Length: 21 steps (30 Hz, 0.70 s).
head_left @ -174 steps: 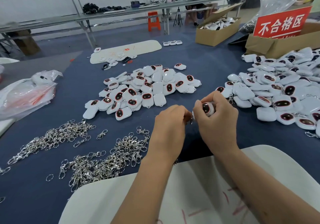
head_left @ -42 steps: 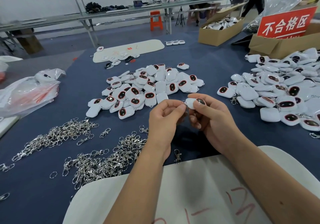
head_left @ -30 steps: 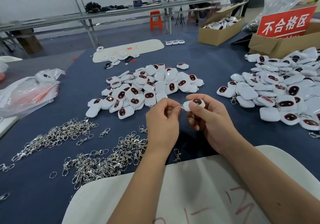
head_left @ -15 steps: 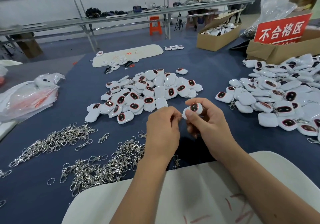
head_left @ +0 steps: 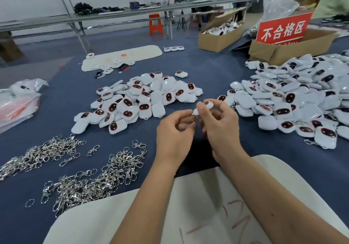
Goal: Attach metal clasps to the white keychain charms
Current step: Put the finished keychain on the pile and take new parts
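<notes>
My right hand [head_left: 220,128] pinches one white charm [head_left: 204,106] with a dark oval face, held above the blue table. A small metal clasp [head_left: 193,119] hangs at the charm's lower end, between the two hands. My left hand [head_left: 174,134] has its fingers curled at the clasp, pinching it. A pile of white charms [head_left: 139,98] lies in the middle of the table. A larger pile of charms [head_left: 294,96] lies at the right, some with clasps on them. Loose metal clasps [head_left: 94,175] lie in heaps at the front left.
A white board [head_left: 207,211] with red marks lies under my forearms. A plastic bag [head_left: 17,100] sits at the left edge. Cardboard boxes [head_left: 219,38] and a red sign [head_left: 283,27] stand at the back right. People stand at a long far table [head_left: 113,14].
The charm has tilted up in my right hand, and the clasp now shows hanging below it. Both hands stay close together over the table; the camera has tipped slightly.
</notes>
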Available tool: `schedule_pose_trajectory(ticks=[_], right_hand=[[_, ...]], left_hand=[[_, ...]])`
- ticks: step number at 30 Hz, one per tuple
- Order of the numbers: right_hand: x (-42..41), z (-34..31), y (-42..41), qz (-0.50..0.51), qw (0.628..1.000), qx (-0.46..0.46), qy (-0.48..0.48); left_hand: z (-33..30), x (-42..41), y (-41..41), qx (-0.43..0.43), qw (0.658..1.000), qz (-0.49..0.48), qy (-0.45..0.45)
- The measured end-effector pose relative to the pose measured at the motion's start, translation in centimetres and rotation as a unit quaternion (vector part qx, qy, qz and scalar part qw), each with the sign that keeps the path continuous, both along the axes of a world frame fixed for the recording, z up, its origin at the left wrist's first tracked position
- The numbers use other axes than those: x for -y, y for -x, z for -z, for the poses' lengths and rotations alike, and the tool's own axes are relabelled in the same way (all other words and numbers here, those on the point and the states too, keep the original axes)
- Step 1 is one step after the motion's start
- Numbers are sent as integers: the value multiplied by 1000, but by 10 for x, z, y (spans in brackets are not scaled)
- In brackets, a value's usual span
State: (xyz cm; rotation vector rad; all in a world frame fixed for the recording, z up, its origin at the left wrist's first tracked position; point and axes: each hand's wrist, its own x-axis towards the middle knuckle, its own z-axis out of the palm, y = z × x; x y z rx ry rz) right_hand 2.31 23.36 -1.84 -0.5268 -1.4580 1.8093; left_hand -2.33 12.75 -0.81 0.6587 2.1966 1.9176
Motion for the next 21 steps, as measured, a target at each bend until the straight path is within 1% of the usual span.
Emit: schedule_pose_trajectory(ticks=[3,4,6,7,8,9,10,11,12,14,15,16,17,18,19,21], right_hand=[[-13,-6,-5,110,994,5,1],[-18,-8,-8,145,989,-5,-7],[-23,-12,-13,167,985,-50,-3],[-25,-13,-14,164,984,-67,2],[-27,-12,-15,160,985,-64,-5],[-26,-11,-14,153,987,-42,-22],[-24,-10,-13,141,989,-13,-45],[-20,-8,-11,126,989,14,-78],[-16,-7,-10,107,987,33,-118],[-9,-3,-7,71,971,67,-216],[-7,-3,-6,60,957,86,-272],[-5,-2,-6,52,937,106,-328],[-5,-2,-6,38,914,125,-384],[-2,0,-6,11,888,146,-436],[-1,2,-6,-30,859,167,-484],[4,2,-5,-125,805,196,-546]], left_hand=[[-12,-24,-5,51,997,53,-32],[-17,-34,-7,53,995,74,-41],[-24,-51,-9,14,996,85,-37],[-24,-55,-10,-29,997,68,-16],[-23,-57,-8,-90,995,39,26],[-19,-54,-5,-159,983,4,91],[-15,-48,-1,-222,959,-36,173],[-10,-41,6,-265,927,-77,255],[-5,-32,13,-278,896,-115,326],[2,-13,26,-247,854,-152,433],[4,-6,29,-240,838,-149,468],[6,1,29,-255,827,-139,482],[5,4,28,-289,823,-125,472],[3,9,26,-317,834,-103,440],[0,13,24,-322,855,-74,400],[-4,25,24,-292,899,-12,328]])
